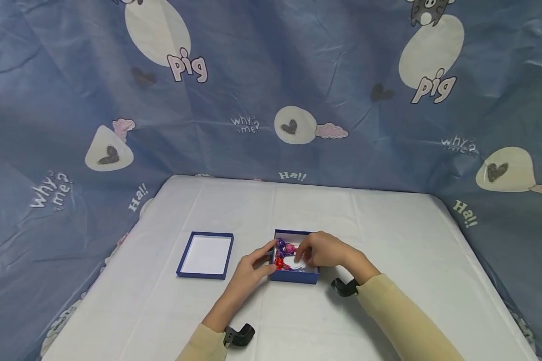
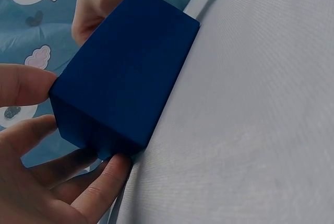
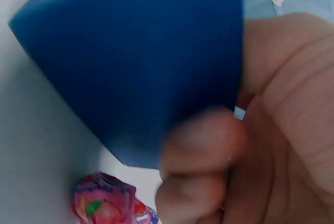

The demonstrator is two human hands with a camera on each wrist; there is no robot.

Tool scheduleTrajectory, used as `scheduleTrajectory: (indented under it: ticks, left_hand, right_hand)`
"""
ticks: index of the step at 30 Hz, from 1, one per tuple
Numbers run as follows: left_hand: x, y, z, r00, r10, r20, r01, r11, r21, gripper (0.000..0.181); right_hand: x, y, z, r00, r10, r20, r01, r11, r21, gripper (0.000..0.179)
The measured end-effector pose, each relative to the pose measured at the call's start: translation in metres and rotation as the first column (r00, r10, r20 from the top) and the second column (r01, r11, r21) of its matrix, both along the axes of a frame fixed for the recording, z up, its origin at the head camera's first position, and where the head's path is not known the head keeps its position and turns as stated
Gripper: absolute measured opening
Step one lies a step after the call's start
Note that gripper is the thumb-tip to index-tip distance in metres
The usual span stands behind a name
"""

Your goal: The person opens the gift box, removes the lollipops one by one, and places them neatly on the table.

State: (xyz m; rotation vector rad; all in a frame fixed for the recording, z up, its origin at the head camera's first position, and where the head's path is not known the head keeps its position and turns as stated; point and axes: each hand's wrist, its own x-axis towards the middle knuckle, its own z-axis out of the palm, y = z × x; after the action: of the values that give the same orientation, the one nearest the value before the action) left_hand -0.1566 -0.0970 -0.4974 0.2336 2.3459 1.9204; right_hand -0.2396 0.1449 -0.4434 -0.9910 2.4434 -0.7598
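An open blue box (image 1: 294, 277) with a white inside sits on the table, holding several shiny wrapped candies (image 1: 280, 248) in purple, pink and red. My left hand (image 1: 249, 271) grips the box's left end, thumb at the near corner and other fingers along the side wall. My right hand (image 1: 318, 249) reaches over the right wall, its bent fingers down inside the box beside the candies. In the right wrist view the fingers (image 3: 201, 140) are blurred, and I cannot tell whether they pinch anything. A pink candy (image 3: 104, 200) with a fruit picture shows near them.
A shallow blue-rimmed lid (image 1: 201, 275) lies with its white inside up, left of the box. White cloth covers the table (image 1: 343, 331). Blue printed fabric (image 1: 271, 90) hangs behind the far edge and at both sides.
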Motion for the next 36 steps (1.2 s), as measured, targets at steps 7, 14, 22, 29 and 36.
scheduleTrajectory:
  ticks: [7,14,22,29,36]
  left_hand:
    - [0.001,0.0,0.0,1.0,0.002,0.008,-0.002,1.0,0.0,0.063]
    - [-0.001,0.0,0.0,1.0,0.003,0.006,-0.003,1.0,-0.001,0.061]
    - [-0.001,0.0,-0.001,1.0,-0.003,0.006,0.003,1.0,0.011,0.062]
    - [0.0,0.0,-0.001,1.0,0.015,0.01,-0.015,1.0,0.023,0.063]
    - [-0.001,0.001,-0.003,1.0,0.009,0.003,-0.009,1.0,0.022,0.063]
  right_hand:
    - [0.006,-0.002,-0.002,0.998,-0.055,-0.008,0.055,0.998,0.018,0.034]
    - [0.008,-0.006,0.0,0.996,-0.053,-0.076,0.059,0.995,0.075,0.026]
    - [0.012,-0.007,-0.001,0.993,-0.061,-0.104,0.073,0.991,0.116,0.027]
    - [0.014,-0.009,-0.002,0.984,-0.089,-0.154,0.105,0.99,0.097,0.024]
    - [0.018,-0.011,-0.005,0.951,-0.147,-0.273,0.182,0.978,0.106,0.024]
